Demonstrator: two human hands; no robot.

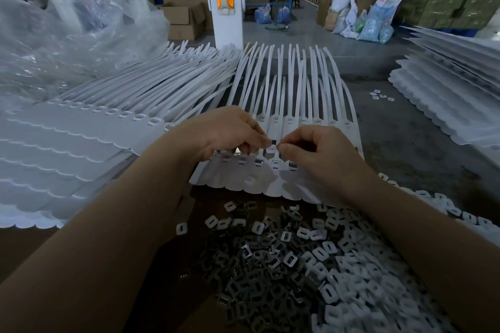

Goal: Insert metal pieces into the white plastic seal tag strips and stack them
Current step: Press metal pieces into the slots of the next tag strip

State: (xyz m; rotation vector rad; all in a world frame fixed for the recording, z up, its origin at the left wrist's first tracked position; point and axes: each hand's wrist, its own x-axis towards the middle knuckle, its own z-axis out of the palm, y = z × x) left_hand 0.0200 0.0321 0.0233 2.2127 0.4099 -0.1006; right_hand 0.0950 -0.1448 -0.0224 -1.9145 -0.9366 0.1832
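A sheet of joined white seal tag strips [273, 184] lies in front of me, its long tails running away from me. Some of its head slots hold grey metal pieces. My left hand [224, 132] and my right hand [313, 151] meet above the sheet and pinch one small white piece [272, 147] between their fingertips. A heap of grey metal pieces [251, 270] and white plastic caps [349, 265] lies below the sheet, between my forearms.
A tall stack of white strip sheets [67, 149] lies on the left, another stack [443, 94] on the right. Crumpled clear plastic [67, 35] sits at the far left. A white post [226, 0], cardboard boxes and filled bags stand beyond.
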